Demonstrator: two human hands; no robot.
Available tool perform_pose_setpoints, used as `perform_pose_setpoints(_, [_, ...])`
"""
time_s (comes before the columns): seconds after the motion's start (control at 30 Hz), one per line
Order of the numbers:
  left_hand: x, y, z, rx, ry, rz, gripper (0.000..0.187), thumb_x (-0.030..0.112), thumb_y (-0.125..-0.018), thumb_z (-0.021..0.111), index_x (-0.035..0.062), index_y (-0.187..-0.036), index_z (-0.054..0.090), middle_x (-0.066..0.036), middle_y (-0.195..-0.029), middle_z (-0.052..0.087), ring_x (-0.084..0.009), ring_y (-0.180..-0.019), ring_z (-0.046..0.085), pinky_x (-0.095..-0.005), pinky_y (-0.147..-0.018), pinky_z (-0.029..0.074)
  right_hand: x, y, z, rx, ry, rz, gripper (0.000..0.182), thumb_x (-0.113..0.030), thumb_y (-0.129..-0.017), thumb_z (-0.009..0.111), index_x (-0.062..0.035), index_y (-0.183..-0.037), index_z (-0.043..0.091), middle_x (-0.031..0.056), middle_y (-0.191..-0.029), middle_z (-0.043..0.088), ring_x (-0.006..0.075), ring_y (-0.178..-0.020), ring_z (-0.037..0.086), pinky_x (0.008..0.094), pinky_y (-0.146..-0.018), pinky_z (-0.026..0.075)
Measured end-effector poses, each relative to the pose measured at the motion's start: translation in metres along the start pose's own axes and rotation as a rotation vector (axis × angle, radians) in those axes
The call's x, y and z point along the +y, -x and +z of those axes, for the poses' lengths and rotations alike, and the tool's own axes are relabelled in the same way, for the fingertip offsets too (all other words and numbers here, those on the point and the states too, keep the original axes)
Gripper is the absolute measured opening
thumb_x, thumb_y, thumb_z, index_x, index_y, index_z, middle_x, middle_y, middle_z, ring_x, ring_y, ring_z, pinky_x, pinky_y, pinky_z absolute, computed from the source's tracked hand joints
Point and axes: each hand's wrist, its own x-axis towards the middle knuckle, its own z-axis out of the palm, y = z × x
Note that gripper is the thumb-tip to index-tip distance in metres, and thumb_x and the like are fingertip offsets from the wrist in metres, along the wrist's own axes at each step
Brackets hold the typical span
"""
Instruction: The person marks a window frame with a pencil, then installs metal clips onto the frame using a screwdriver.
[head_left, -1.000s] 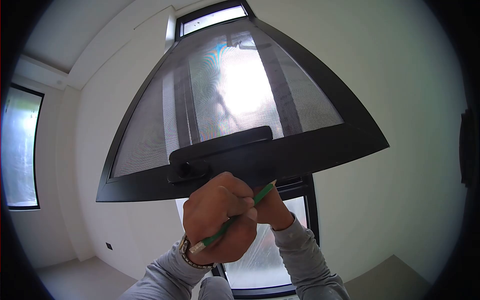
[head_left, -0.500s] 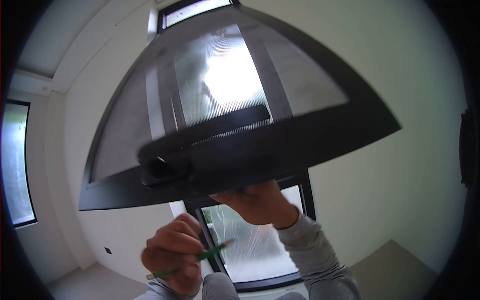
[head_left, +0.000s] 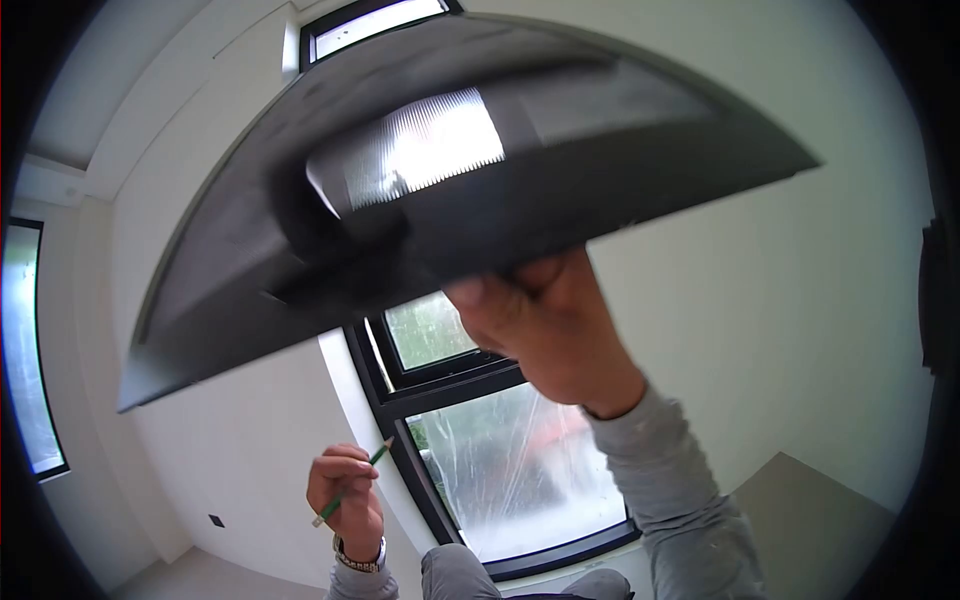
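Note:
A large dark panel (head_left: 580, 185) with a black frame and a see-through mesh middle, like a window screen, fills the upper view, tilted and close to the camera. My right hand (head_left: 555, 335) grips its lower edge, fingers partly hidden behind the frame. On the panel's left part is a blurred black handle-like piece (head_left: 295, 215). Below and to the left, my left hand (head_left: 345, 490) is closed around a green pencil (head_left: 381, 452), its tip pointing up and right. The left hand is apart from the panel.
Ahead stands a tall black-framed window (head_left: 520, 470) with cloudy glass. Another window (head_left: 35, 350) is at far left. Pale walls (head_left: 720, 330) surround me, with a small dark wall box (head_left: 216, 521) low on the left. My knees (head_left: 460, 572) show at the bottom.
The panel has tilted flatter and risen, its right end moving up, with my right hand rising under it. My left hand has moved down, away from the panel, still holding the pencil.

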Motion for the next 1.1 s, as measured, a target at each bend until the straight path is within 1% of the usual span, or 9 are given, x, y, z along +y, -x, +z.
perform_pose_setpoints(0.1, [-0.036,0.063,-0.032,-0.206,-0.104,-0.091,0.015,0.012,-0.092,0.059,-0.0015,-0.089,0.064,-0.017,-0.087,0.066,-0.0235,-0.079,0.063,-0.0325,-0.07,0.05,0.078,0.077,-0.004,0.002,-0.374,0.221,0.011,-0.008,-0.102,0.062,-0.0019,-0.107,0.068,-0.0021,-0.085,0.059,0.0062,-0.072,0.048,0.0259,-0.059,0.038])
perform_pose_setpoints(0.3, [-0.138,0.133,-0.05,-0.542,-0.063,-0.471,0.02,0.001,-0.092,0.053,-0.0006,-0.101,0.07,-0.018,-0.104,0.067,-0.0241,-0.088,0.069,-0.0353,-0.078,0.055,0.268,0.206,-0.03,0.225,-0.198,0.265,0.021,-0.011,-0.095,0.072,-0.0047,-0.114,0.064,0.0045,-0.094,0.066,0.0164,-0.077,0.064,0.0276,-0.061,0.05])
perform_pose_setpoints(0.37, [-0.019,0.036,-0.034,-0.543,-0.064,-0.391,0.021,0.004,-0.096,0.052,-0.0002,-0.107,0.069,-0.019,-0.11,0.067,-0.026,-0.094,0.07,-0.0364,-0.082,0.056,0.157,0.125,-0.025,0.132,0.261,0.418,0.025,-0.009,-0.092,0.073,-0.0049,-0.116,0.066,0.0058,-0.098,0.068,0.0172,-0.083,0.066,0.0287,-0.066,0.053])
perform_pose_setpoints(0.47, [-0.092,0.077,-0.017,-0.455,-0.112,-0.401,0.026,0.018,-0.103,0.051,-0.002,-0.113,0.064,-0.023,-0.117,0.069,-0.0303,-0.101,0.07,-0.0387,-0.086,0.054,0.264,0.217,-0.07,0.103,0.192,0.482,0.027,-0.008,-0.089,0.073,-0.012,-0.116,0.07,0.0021,-0.079,0.059,0.0126,-0.07,0.058,0.0324,-0.064,0.049])
perform_pose_setpoints(0.57, [-0.05,0.065,0.013,-0.407,-0.267,-0.307,0.042,0.037,-0.11,0.04,0.0,-0.113,0.06,-0.021,-0.113,0.07,-0.0248,-0.097,0.066,-0.0382,-0.083,0.049,0.241,0.219,-0.073,0.337,-0.806,0.61,0.019,-0.019,-0.106,0.057,-0.0077,-0.091,0.055,-0.0014,-0.062,0.038,0.0098,-0.053,0.036,0.0295,-0.051,0.028])
perform_pose_setpoints(0.8, [-0.083,0.078,0.046,-0.321,-0.41,-0.453,0.029,0.008,-0.106,0.042,-0.0004,-0.127,0.06,-0.016,-0.117,0.07,-0.0213,-0.105,0.065,-0.0349,-0.088,0.05,0.261,0.237,-0.122,0.548,-0.691,0.778,0.038,-0.026,-0.109,0.052,-0.0113,-0.074,0.048,-0.003,-0.057,0.035,0.0092,-0.047,0.034,0.0275,-0.045,0.03])
perform_pose_setpoints(0.9, [-0.088,0.102,0.025,-0.294,-0.343,-0.595,0.031,0.008,-0.107,0.041,-0.0023,-0.129,0.058,-0.016,-0.116,0.07,-0.0214,-0.102,0.066,-0.0355,-0.088,0.05,0.211,0.232,-0.102,0.441,-0.148,1.228,0.027,-0.024,-0.107,0.055,-0.0057,-0.121,0.07,-0.0075,-0.06,0.037,0.0039,-0.049,0.033,0.0245,-0.045,0.027])
perform_pose_setpoints(1.0, [-0.082,0.105,-0.006,-0.277,-0.331,-0.642,0.034,0.015,-0.108,0.043,-0.0053,-0.13,0.06,-0.016,-0.109,0.069,-0.0219,-0.094,0.065,-0.036,-0.084,0.052,0.165,0.192,-0.051,0.24,0.622,0.67,0.01,-0.007,-0.094,0.07,-0.0028,-0.1,0.077,-0.0017,-0.07,0.064,-0.0001,-0.055,0.043,0.0195,-0.051,0.03])
perform_pose_setpoints(1.1, [-0.111,0.117,-0.018,-0.258,-0.424,-0.624,0.033,0.018,-0.105,0.049,-0.0063,-0.118,0.067,-0.017,-0.103,0.069,-0.0221,-0.089,0.066,-0.035,-0.081,0.052,0.188,0.147,-0.059,0.022,0.935,0.286,0.016,-0.007,-0.094,0.072,-0.0065,-0.11,0.076,-0.0015,-0.083,0.068,-0.0002,-0.062,0.048,0.019,-0.053,0.031])
